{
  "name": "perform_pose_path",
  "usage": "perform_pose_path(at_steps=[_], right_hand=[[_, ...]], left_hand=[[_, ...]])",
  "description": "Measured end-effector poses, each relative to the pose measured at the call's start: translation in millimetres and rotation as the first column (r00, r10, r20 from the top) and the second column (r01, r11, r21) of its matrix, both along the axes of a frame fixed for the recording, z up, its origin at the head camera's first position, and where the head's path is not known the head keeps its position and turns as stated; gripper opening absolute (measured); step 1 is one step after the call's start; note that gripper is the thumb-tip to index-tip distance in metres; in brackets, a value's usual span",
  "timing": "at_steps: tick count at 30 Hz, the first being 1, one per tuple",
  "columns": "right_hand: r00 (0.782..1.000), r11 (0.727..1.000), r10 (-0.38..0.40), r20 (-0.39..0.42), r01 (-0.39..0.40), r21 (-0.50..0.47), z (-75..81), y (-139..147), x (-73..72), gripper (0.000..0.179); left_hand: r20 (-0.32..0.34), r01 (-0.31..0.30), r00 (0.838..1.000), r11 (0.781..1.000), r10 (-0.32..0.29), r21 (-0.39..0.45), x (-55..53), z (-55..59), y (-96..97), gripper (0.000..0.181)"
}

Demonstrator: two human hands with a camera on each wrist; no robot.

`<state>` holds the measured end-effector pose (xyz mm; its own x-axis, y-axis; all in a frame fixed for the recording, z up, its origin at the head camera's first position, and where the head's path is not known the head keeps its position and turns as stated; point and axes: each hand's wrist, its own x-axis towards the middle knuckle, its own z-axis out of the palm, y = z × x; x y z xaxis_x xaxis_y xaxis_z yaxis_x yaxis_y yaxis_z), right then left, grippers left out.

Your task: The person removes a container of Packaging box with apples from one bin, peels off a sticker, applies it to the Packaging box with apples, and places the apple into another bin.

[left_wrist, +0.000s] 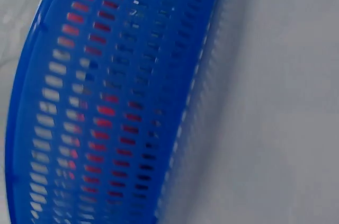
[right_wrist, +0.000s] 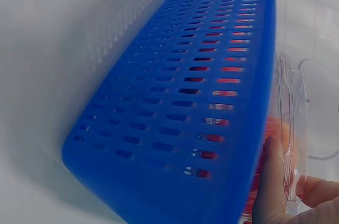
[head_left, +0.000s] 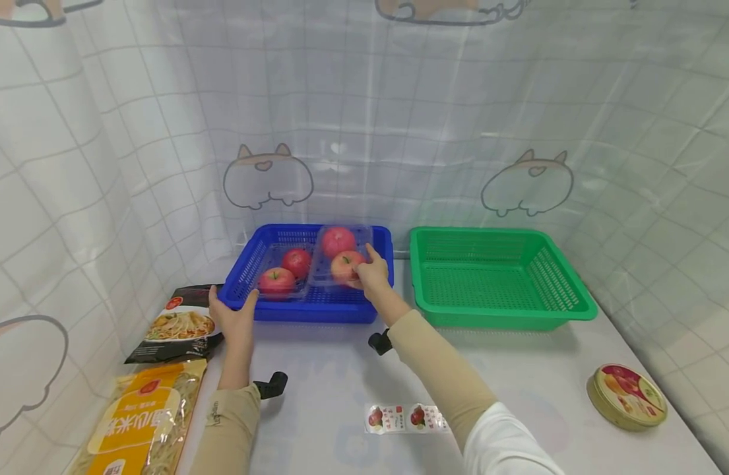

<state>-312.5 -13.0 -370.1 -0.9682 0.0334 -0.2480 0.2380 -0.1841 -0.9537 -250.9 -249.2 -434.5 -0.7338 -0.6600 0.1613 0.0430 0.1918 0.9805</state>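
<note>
My right hand (head_left: 373, 274) grips the right side of a clear plastic fruit box (head_left: 319, 274), which sits tilted at the right part of the blue basket (head_left: 316, 313). Inside it are a pinkish-red fruit (head_left: 338, 242) and an apple (head_left: 346, 267). The right wrist view shows the thumb and a finger on the box (right_wrist: 288, 102) beyond the basket wall. A second clear box, with an apple (head_left: 276, 282) and a darker red fruit (head_left: 296, 262), lies at the basket's left. At the basket's front left corner is my left hand (head_left: 233, 323), thumb and fingers spread; the left wrist view hides it.
A green basket (head_left: 489, 316) stands to the right of the blue one. Left lie a black noodle packet (head_left: 180, 326) and a yellow noodle bag (head_left: 144, 415). A label strip (head_left: 406, 418) is in front, a round tin (head_left: 628, 396) at far right. Patterned curtains enclose the table.
</note>
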Motion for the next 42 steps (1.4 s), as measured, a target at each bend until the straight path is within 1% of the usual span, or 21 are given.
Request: perform_pose_path(at_steps=[1, 2, 3, 4, 6, 7, 9, 11, 14, 17, 19, 21, 23, 25, 28, 29, 32, 37, 42], right_hand=[[1.0, 1.0, 0.0, 0.002, 0.0, -0.004, 1.3, 0.4, 0.9, 0.073], [1.0, 1.0, 0.001, 0.005, -0.001, -0.01, 2.3, 0.8, 1.9, 0.072], [1.0, 1.0, 0.001, 0.005, -0.001, -0.015, 3.2, 1.1, 2.5, 0.072], [1.0, 1.0, 0.001, 0.005, -0.001, -0.022, 3.9, 1.4, 3.0, 0.071], [1.0, 0.999, 0.006, 0.007, -0.006, -0.036, 5.3, 2.3, 4.1, 0.071], [1.0, 0.999, 0.007, 0.008, -0.006, -0.047, 6.1, 2.7, 4.4, 0.071], [1.0, 0.998, 0.01, 0.007, -0.01, -0.063, 8.1, 3.4, 5.0, 0.071], [1.0, 0.997, 0.013, 0.007, -0.012, -0.08, 10.8, 4.2, 6.3, 0.071], [1.0, 0.994, 0.009, 0.002, -0.009, -0.109, 13.9, 4.9, 7.6, 0.07], [1.0, 0.991, -0.007, -0.008, 0.006, -0.137, 16.5, 5.9, 9.3, 0.069], [1.0, 0.989, -0.016, -0.013, 0.014, -0.146, 17.9, 7.0, 10.3, 0.069], [1.0, 0.989, -0.021, -0.015, 0.018, -0.146, 19.4, 8.0, 11.6, 0.069], [1.0, 0.989, -0.018, -0.017, 0.015, -0.147, 20.3, 8.9, 12.8, 0.068], [1.0, 0.987, -0.017, -0.02, 0.014, -0.159, 21.3, 9.4, 14.5, 0.068], [0.999, 0.985, -0.026, -0.03, 0.02, -0.173, 22.7, 9.8, 17.4, 0.068], [0.999, 0.984, -0.031, -0.032, 0.025, -0.178, 23.3, 9.8, 18.6, 0.068], [0.998, 0.981, -0.043, -0.039, 0.035, -0.192, 24.4, 10.1, 22.0, 0.068], [0.997, 0.975, -0.062, -0.035, 0.053, -0.214, 25.8, 9.9, 28.3, 0.069], [0.995, 0.973, -0.091, -0.025, 0.084, -0.215, 27.3, 8.8, 35.2, 0.068]], left_hand=[[0.002, -0.026, 1.0, 0.996, 0.026, -0.087, -0.3, 2.4, 4.0, 0.084], [-0.005, -0.045, 0.999, 0.985, 0.045, -0.169, -0.5, 4.6, 8.6, 0.083], [-0.019, -0.058, 0.998, 0.967, 0.055, -0.247, -0.9, 6.9, 13.7, 0.081], [-0.036, -0.058, 0.998, 0.949, 0.049, -0.31, -1.3, 9.4, 19.2, 0.08], [-0.089, -0.036, 0.996, 0.92, 0.001, -0.391, -3.3, 14.7, 31.4, 0.079], [-0.108, -0.005, 0.993, 0.913, -0.042, -0.408, -4.8, 17.4, 37.8, 0.079], [-0.136, 0.06, 0.982, 0.906, -0.128, -0.419, -7.2, 23.0, 50.9, 0.077], [-0.138, 0.144, 0.967, 0.904, -0.215, -0.404, -10.0, 27.6, 62.9, 0.075], [-0.092, 0.284, 0.94, 0.901, -0.33, -0.329, -13.9, 32.0, 77.9, 0.075], [-0.035, 0.414, 0.903, 0.888, -0.429, -0.197, -18.7, 34.1, 89.5, 0.077], [-0.004, 0.46, 0.886, 0.881, -0.463, -0.115, -22.1, 35.1, 96.3, 0.079], [0.016, 0.478, 0.878, 0.876, -0.478, -0.058, -25.2, 36.0, 102.3, 0.08], [0.009, 0.492, 0.87, 0.87, -0.492, 0.0, -28.0, 36.2, 107.5, 0.079], [-0.026, 0.51, 0.86, 0.858, -0.509, 0.055, -29.9, 37.0, 112.6, 0.077], [-0.089, 0.543, 0.84, 0.829, -0.535, 0.135, -31.4, 37.2, 119.7, 0.075], [-0.105, 0.547, 0.837, 0.824, -0.537, 0.148, -31.5, 37.4, 122.0, 0.074], [-0.14, 0.555, 0.832, 0.818, -0.537, 0.154, -31.0, 37.5, 127.5, 0.074], [-0.18, 0.554, 0.829, 0.821, -0.529, 0.137, -28.7, 37.7, 133.8, 0.071], [-0.219, 0.537, 0.837, 0.831, -0.502, 0.148, -25.2, 39.4, 136.9, 0.064]])
